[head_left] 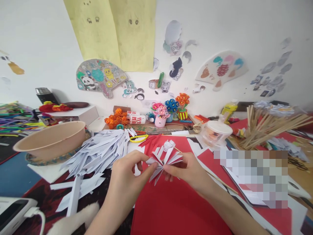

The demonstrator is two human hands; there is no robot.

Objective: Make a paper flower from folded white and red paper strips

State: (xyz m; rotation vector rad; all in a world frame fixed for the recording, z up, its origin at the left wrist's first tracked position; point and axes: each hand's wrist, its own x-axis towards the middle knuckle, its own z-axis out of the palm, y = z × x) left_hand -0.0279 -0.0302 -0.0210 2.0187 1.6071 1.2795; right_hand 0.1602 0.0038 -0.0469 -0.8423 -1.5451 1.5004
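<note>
Between my two hands is a folded paper flower [162, 163], made of white strips with some red edges, fanned out in points. My left hand [133, 169] pinches one of its left points between thumb and forefinger. My right hand [182, 169] grips the flower's right side, the thumb pressed near its centre. A crumpled white paper ball [169, 145] shows just behind it. A thin wooden stick [222, 182] slants down to the right past my right hand. Below the flower lies red paper [171, 209].
Left of my hands lies a heap of white paper strips [97, 151], with a beige bowl [51, 137] beyond it. Yellow-handled scissors [138, 138] lie behind. To the right are a lidded white tub [216, 130], a bundle of wooden sticks [269, 125] and a blurred tablet [251, 179].
</note>
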